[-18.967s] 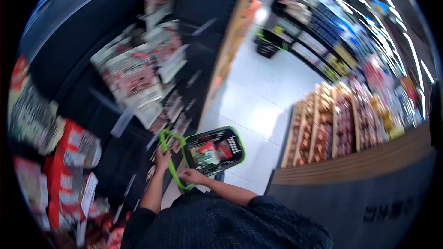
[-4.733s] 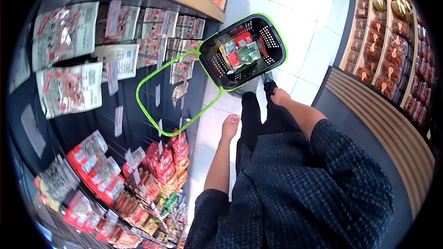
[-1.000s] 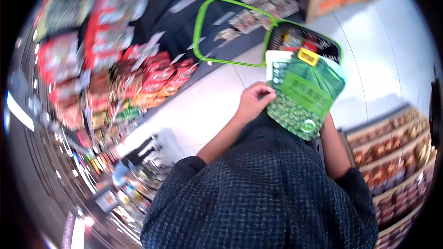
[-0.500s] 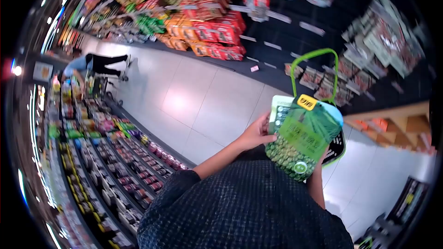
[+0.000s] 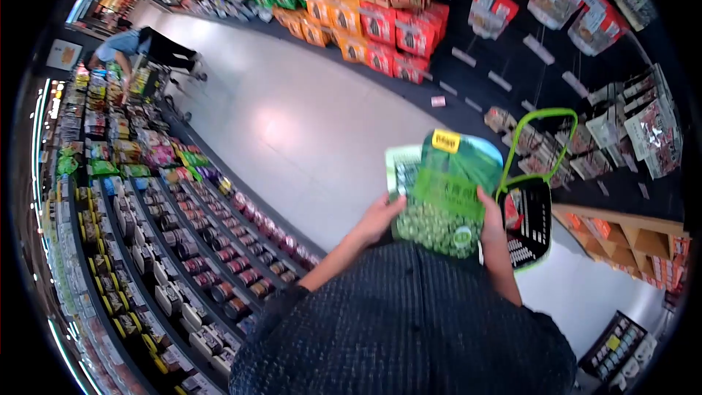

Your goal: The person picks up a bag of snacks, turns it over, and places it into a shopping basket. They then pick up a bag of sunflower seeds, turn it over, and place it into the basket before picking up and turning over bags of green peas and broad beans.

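Observation:
Two overlapping green packages are held up in front of my body. The front one is a green snack bag (image 5: 447, 197) with a yellow label at its top and round green pieces pictured low down. Behind its left side sits a paler green package (image 5: 399, 168). My left hand (image 5: 379, 217) grips the left edge of the packages, thumb in front. My right hand (image 5: 491, 219) holds the right edge of the front bag. Just right of it is a black shopping basket (image 5: 532, 223) with a green handle, a red-and-white item inside; what supports the basket is hidden.
Shelves of jars and packets (image 5: 197, 263) run along the left. Hanging red and orange bags (image 5: 380, 25) line the dark rack ahead. A person (image 5: 121, 45) bends by a cart at the far left. A wooden shelf (image 5: 636, 241) stands right.
The packages have moved left and are more upright, both hands with them. My right hand now shows its thumb on the bag's front. More of the basket is visible, and the view has shifted.

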A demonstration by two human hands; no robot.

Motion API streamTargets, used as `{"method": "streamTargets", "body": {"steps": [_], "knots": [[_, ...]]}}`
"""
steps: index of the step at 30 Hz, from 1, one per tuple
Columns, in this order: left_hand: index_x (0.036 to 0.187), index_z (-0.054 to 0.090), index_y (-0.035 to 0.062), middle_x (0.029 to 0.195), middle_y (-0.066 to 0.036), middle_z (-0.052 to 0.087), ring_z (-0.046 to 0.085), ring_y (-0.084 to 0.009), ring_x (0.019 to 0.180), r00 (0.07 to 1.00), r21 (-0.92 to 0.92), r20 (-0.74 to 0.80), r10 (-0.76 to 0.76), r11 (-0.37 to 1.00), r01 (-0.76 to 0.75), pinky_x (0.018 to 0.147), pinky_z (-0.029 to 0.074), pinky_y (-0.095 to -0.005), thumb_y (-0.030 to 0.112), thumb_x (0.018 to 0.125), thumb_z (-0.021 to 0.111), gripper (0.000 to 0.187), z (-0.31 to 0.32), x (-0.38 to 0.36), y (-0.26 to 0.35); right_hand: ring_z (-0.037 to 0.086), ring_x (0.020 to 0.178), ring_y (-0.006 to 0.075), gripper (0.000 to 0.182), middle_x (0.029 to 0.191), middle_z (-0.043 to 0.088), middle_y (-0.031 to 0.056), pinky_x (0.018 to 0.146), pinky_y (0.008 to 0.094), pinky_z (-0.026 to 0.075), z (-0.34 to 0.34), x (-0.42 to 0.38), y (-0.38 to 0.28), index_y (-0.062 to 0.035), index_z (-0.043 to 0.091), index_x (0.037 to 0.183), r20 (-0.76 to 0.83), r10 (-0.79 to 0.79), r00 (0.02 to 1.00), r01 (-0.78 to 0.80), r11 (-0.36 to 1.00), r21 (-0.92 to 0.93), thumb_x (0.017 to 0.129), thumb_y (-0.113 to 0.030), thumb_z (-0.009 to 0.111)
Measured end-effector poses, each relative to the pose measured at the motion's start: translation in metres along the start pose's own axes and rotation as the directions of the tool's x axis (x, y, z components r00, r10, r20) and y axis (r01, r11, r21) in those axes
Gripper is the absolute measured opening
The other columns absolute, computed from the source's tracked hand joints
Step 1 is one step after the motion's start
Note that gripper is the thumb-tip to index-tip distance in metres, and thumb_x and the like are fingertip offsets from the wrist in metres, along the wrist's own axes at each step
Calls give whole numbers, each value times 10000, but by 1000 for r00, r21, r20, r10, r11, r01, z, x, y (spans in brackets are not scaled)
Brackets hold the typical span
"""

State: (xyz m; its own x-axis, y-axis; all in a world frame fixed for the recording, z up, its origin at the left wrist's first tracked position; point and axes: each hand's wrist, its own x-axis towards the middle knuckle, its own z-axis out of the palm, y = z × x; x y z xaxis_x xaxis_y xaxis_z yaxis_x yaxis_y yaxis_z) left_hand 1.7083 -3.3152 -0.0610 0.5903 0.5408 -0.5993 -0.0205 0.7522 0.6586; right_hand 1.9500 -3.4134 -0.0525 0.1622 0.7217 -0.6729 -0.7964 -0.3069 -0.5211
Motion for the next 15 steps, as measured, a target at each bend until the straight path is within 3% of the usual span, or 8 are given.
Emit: {"method": "streamTargets", "body": {"steps": [1,4,7,10,14,15], "knots": [[1233,504,-2,1159,-82,595,568,-153,1028,1000,-133,-14,5,991,-7,922,456,-321,289,968,523,394,-11,6,-1,597,1067,250,413,1194,608,119,930,377,460,3,12,-2,-23,532,1240,84,20,996,-29,994,104,933,-298,526],[1170,539,-3,1112,-91,625,606,-172,981,993,-222,-88,74,971,-92,881,492,-333,272,993,463,335,-40,22,26,592,1078,285,431,1202,599,146,939,423,463,21,38,-20,-11,514,1254,-12,-56,998,58,973,224,935,-300,516],[1162,552,-3,1120,-91,625,602,-163,985,970,-186,-157,184,959,-212,890,481,-327,283,992,468,343,-75,41,63,569,1104,345,466,1240,563,183,956,479,452,37,86,-48,7,475,1283,151,-71,986,9,927,376,937,-304,505],[1185,548,-12,1122,-81,622,591,-148,992,942,-141,-249,224,954,-264,896,466,-305,275,996,462,354,-105,61,109,566,1104,352,471,1245,556,195,962,479,447,69,139,-71,8,470,1287,145,-157,977,96,928,359,949,-318,491],[1201,534,-21,1150,-84,610,581,-158,1024,905,-132,-345,250,941,-310,918,452,-316,272,997,461,364,-125,82,171,560,1124,328,472,1261,551,177,969,461,446,134,190,-104,4,462,1297,306,-103,947,-12,935,353,951,-314,501],[1213,521,-28,1161,-89,606,570,-167,1056,898,-138,-340,280,929,-342,936,443,-318,271,999,457,373,-131,87,184,555,1137,313,459,1273,546,159,973,450,445,161,201,-108,-5,456,1306,203,-145,968,92,963,252,956,-297,499]]}}
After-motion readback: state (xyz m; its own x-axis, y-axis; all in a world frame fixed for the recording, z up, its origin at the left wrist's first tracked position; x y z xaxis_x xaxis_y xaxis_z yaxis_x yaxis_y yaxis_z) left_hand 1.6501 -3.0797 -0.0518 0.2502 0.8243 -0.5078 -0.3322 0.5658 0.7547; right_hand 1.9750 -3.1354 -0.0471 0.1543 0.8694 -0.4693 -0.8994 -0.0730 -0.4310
